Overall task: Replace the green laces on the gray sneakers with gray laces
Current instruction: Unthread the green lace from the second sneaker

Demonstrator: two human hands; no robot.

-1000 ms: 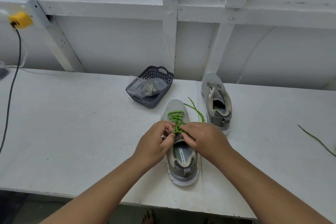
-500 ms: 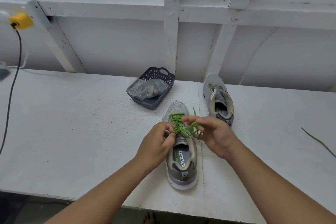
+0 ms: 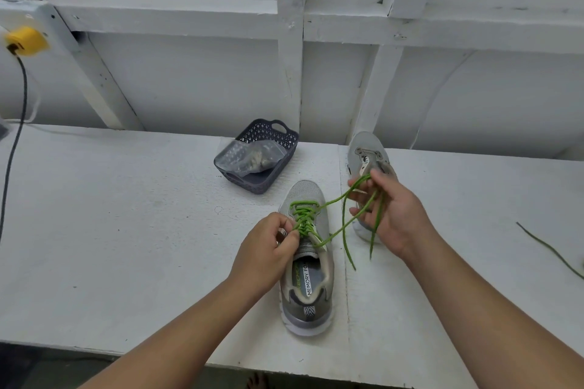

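A gray sneaker [image 3: 308, 290] lies toe-away on the white table, its green lace [image 3: 301, 215] still threaded through the upper eyelets. My left hand [image 3: 268, 251] pinches the lace at the shoe's left eyelet row. My right hand [image 3: 390, 216] is raised to the right and holds the loose green lace ends, which hang in loops below its fingers. A second gray sneaker [image 3: 366, 155] without a lace stands behind my right hand, partly hidden by it. A clear bag [image 3: 249, 156], apparently with gray laces, lies in a dark basket [image 3: 271, 139].
A loose dark green lace [image 3: 551, 249] lies on the table at the far right. A black cable [image 3: 14, 148] runs down from a yellow plug [image 3: 27, 40] at the left. White wall framing rises behind the table; its front edge [image 3: 158, 354] is near me.
My right hand has pulled away from the shoe, up and to the right, drawing the green lace ends out into long loose loops. My left hand has stayed at the eyelets.
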